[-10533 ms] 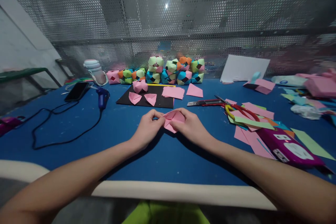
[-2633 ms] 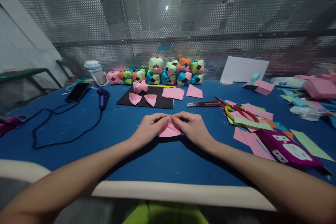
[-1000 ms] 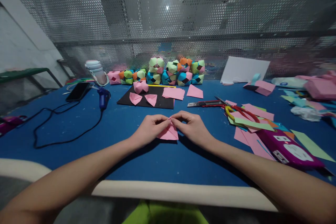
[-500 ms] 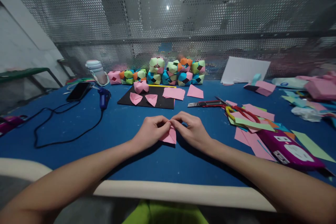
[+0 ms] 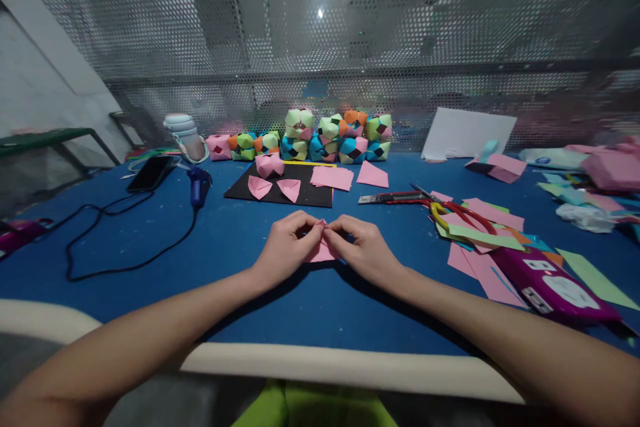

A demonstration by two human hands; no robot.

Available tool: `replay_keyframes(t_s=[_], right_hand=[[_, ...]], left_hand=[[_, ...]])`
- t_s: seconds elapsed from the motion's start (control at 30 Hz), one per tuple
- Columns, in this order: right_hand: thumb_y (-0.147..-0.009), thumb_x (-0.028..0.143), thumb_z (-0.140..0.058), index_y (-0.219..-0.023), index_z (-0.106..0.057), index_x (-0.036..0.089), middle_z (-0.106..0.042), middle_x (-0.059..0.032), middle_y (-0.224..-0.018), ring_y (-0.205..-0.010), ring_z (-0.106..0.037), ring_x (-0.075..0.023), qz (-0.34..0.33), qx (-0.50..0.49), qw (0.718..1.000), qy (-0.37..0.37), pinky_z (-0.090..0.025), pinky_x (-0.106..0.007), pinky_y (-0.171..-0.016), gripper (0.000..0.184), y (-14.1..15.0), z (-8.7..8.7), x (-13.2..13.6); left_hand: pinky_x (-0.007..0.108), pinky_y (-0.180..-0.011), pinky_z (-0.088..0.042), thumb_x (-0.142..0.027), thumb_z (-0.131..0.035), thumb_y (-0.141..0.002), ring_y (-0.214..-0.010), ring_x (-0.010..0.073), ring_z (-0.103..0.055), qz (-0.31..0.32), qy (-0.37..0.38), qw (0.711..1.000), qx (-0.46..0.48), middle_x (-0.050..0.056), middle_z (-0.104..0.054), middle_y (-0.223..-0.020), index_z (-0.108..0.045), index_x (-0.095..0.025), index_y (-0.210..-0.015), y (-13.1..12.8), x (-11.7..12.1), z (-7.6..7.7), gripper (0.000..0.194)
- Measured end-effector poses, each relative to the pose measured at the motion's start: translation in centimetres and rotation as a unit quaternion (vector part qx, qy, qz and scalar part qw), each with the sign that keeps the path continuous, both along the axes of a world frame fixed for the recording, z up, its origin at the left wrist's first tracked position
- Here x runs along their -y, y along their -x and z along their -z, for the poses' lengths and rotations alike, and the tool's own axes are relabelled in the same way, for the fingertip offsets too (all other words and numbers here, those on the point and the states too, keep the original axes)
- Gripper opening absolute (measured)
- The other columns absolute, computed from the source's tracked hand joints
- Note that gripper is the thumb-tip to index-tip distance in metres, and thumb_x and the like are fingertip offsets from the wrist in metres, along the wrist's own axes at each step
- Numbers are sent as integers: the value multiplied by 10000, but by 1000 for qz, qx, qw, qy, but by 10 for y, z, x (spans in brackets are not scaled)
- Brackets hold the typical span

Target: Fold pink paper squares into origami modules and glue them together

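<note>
A pink sheet of folded paper [image 5: 323,252] is pinched between my two hands near the front middle of the blue table. My left hand [image 5: 287,243] grips its left side with thumb and fingers. On the other side my right hand [image 5: 367,247] holds it the same way, and the fingertips nearly meet at the top point. Just beyond, a black board [image 5: 313,197] carries two pink folded pieces [image 5: 259,187], a pink joined paper shape [image 5: 270,165] and a stack of pink paper [image 5: 332,177]. One more pink sheet [image 5: 373,175] lies right of the board.
Several colourful paper balls [image 5: 330,137] are stacked at the back. Left are a blue glue gun [image 5: 199,188] with its cord, a phone [image 5: 150,173] and a bottle [image 5: 185,137]. A cutter [image 5: 397,197], scissors [image 5: 470,217], paper scraps and a purple pack [image 5: 560,287] lie right.
The pink paper has turned and lifted slightly between my hands. Its tip now shows above my fingertips, and its lower edge sits higher. Both hands keep hold of it.
</note>
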State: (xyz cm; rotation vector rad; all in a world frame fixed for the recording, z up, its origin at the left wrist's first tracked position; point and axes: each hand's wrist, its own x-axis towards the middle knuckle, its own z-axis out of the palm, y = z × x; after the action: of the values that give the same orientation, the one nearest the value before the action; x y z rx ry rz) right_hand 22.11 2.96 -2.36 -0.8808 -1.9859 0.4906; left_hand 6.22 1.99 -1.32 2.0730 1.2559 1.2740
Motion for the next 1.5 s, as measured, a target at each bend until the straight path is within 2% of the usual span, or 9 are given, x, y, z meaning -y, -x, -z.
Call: replay_keyframes(t_s=[0.2, 0.5, 0.83, 1.1, 1.3, 1.4, 1.5], right_hand=[[-833, 134, -502, -645, -575, 149, -571, -6, -612, -574, -506, -105, -2, 30, 999, -17, -376, -227, -569, 202, -2, -1, -2], [-822, 136, -524, -646, -602, 147, -589, -6, -603, -557, -511, -102, 2, 33, 999, -25, -379, -220, -556, 193, -5, -1, -4], [-824, 191, -554, -634, -620, 151, -611, -5, -593, -536, -519, -98, 5, 23, 1000, -17, -385, -221, -539, 205, -5, 1, -6], [-831, 193, -542, -644, -627, 153, -615, -15, -606, -553, -526, -107, 9, 40, 998, -41, -387, -229, -550, 209, -6, 3, -7], [-828, 179, -551, -673, -637, 154, -627, -19, -635, -565, -530, -109, 5, 49, 997, -52, -388, -230, -556, 180, -5, 3, -5], [-829, 178, -551, -679, -631, 147, -620, -18, -633, -577, -536, -110, 5, 38, 998, -42, -393, -228, -562, 173, -4, 2, -4], [-831, 192, -546, -693, -628, 152, -620, -15, -642, -586, -541, -110, 9, 31, 999, -31, -398, -226, -564, 166, -3, 1, -4]], left_hand=[[230, -665, -446, -253, -537, -818, -699, 128, -593, 5, 20, 1000, -6, 30, -679, -770, -681, -154, -777, 0, -1, 2, 179], [241, -711, -466, -248, -478, -835, -789, 148, -621, 36, 62, 997, 3, 42, -687, -831, -700, -164, -792, 2, -1, -7, 241], [241, -675, -467, -240, -532, -785, -736, 151, -630, 13, 56, 998, -3, 50, -701, -780, -706, -151, -752, 1, 0, -9, 198], [244, -690, -476, -254, -557, -780, -772, 159, -637, 21, 68, 997, -2, 57, -710, -855, -710, -150, -840, 2, -1, -10, 194], [234, -662, -458, -184, -532, -783, -712, 142, -621, 29, 40, 999, -10, 38, -699, -762, -700, -153, -751, 2, 0, -9, 174], [236, -685, -460, -189, -527, -792, -720, 138, -616, 24, 21, 999, -1, 32, -696, -761, -690, -158, -743, 2, 1, -8, 173], [239, -691, -462, -218, -532, -794, -729, 141, -612, 14, 33, 999, 11, 30, -692, -770, -684, -160, -747, 2, 1, -8, 169]])
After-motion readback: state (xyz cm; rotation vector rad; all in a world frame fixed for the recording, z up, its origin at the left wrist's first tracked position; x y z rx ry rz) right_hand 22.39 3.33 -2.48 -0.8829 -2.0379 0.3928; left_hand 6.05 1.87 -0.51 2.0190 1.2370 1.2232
